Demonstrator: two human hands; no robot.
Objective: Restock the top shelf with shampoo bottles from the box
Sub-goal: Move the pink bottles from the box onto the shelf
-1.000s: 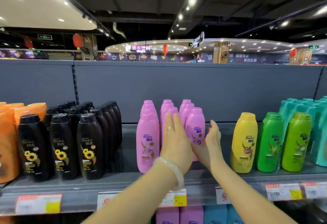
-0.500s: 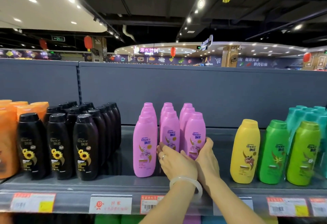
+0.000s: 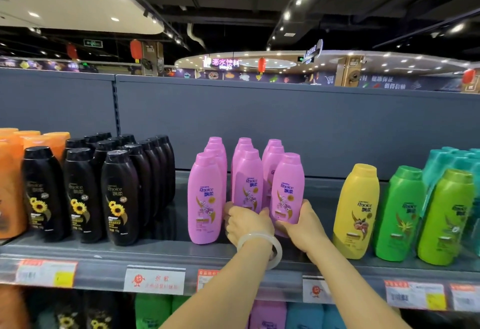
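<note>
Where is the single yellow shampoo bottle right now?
The yellow shampoo bottle stands upright on the top shelf, right of centre in the head view, between the pink bottles and the green bottles.

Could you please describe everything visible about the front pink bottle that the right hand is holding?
The glossy pink plastic shampoo bottle stands upright at the front of the right pink row on the grey metal top shelf. It has a rounded flip cap and a Rejoice flower label. The right hand grips its base, thumb across the front; the left hand holds the neighbouring bottle.
</note>
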